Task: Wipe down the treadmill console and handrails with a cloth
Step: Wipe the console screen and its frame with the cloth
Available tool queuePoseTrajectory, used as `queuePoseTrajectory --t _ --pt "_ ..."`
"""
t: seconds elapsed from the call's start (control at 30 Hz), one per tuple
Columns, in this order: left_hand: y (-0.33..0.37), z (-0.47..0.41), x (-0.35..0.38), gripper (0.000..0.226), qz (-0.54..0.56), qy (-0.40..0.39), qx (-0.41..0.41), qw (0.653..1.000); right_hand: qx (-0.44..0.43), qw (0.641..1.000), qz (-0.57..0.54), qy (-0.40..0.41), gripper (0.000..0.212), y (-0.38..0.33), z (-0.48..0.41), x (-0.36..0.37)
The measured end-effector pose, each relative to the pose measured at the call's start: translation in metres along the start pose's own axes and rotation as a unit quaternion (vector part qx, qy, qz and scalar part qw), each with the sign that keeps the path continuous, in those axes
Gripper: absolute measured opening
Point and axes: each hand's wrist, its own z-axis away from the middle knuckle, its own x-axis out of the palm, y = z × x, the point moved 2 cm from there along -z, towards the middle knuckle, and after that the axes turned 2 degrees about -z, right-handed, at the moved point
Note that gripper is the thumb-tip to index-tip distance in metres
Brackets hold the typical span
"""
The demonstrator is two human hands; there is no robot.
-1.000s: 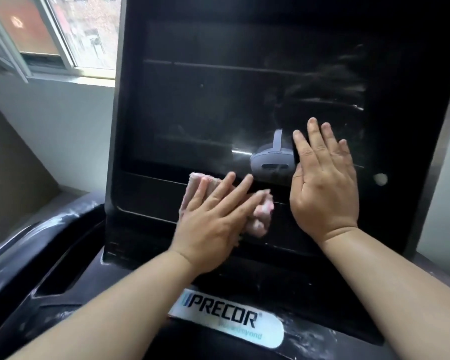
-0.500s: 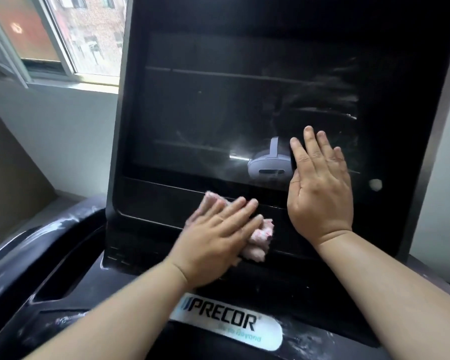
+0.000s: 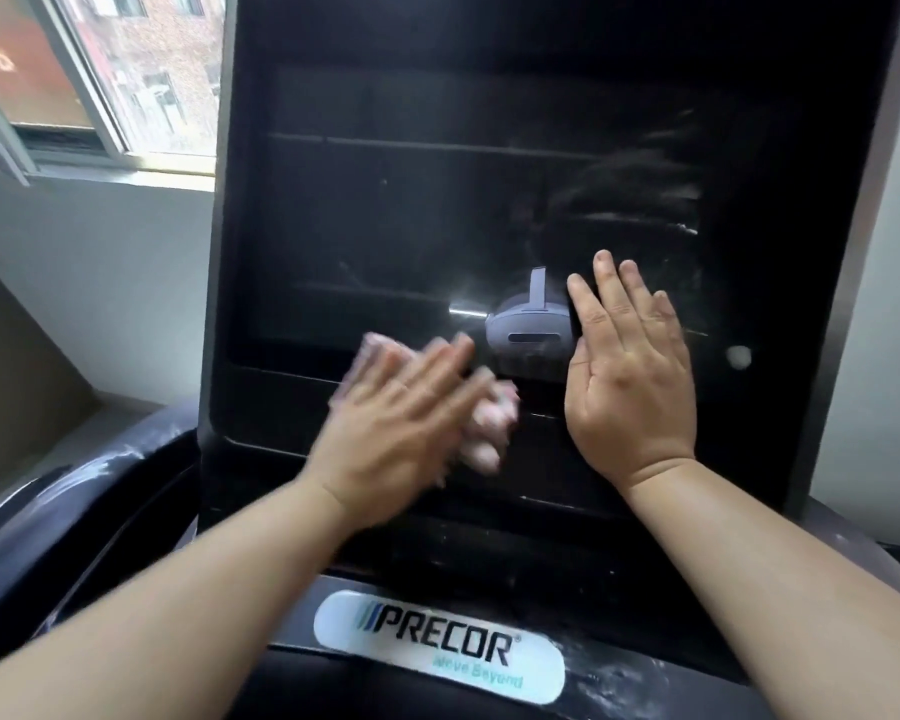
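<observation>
The black treadmill console fills the middle of the view, its glossy screen smeared with dust streaks at the upper right. My left hand lies flat with straight fingers on a pink cloth, pressing it against the lower strip of the console; the hand is motion-blurred. Flat against the screen to the right of it rests my right hand, fingers spread and straight, holding nothing. The dusty black left handrail curves away at the lower left.
A white PRECOR label sits on the dusty ledge below the console. A window is at the upper left above a grey wall. A white wall stands close to the console's right side.
My left hand has slid the cloth along the lower strip of the console, down and right and then back up left. My right hand has stayed flat on the screen.
</observation>
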Motion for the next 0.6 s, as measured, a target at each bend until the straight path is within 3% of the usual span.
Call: queuePoseTrajectory --t 0.07,0.13,0.17,0.2,0.3,0.4,0.47,0.6 --pt "-0.045 -0.020 -0.007 0.060 0.025 0.034 -0.173 0.984 0.001 1.000 -0.001 0.001 0.050 -0.001 0.000 0.000" --pt "-0.059 -0.040 -0.010 0.054 0.066 0.099 -0.372 0.921 0.001 1.000 0.002 0.002 0.050 0.001 0.000 0.000" --pt "-0.046 -0.045 -0.009 0.052 0.061 0.126 -0.409 0.902 0.000 1.000 0.004 0.002 0.050 0.001 0.001 0.000" --pt "-0.026 -0.047 -0.006 0.049 0.060 0.153 -0.392 0.905 -0.001 1.000 0.005 0.002 0.050 0.002 0.001 0.001" --pt "0.035 -0.034 0.005 0.039 0.059 0.177 -0.147 0.971 -0.001 1.000 0.009 0.000 0.051 0.002 0.001 0.001" --pt "0.017 -0.040 -0.003 0.027 0.046 0.179 -0.005 0.983 0.000 1.000 0.004 -0.005 0.051 0.000 0.000 0.000" --pt "-0.014 -0.061 -0.014 0.017 0.022 0.213 -0.036 0.976 0.002 1.000 0.003 -0.004 0.051 0.000 0.000 0.000" --pt "-0.035 -0.089 -0.026 0.026 0.065 0.237 -0.251 0.936 0.003 1.000 0.003 -0.002 0.050 0.002 0.001 0.001"
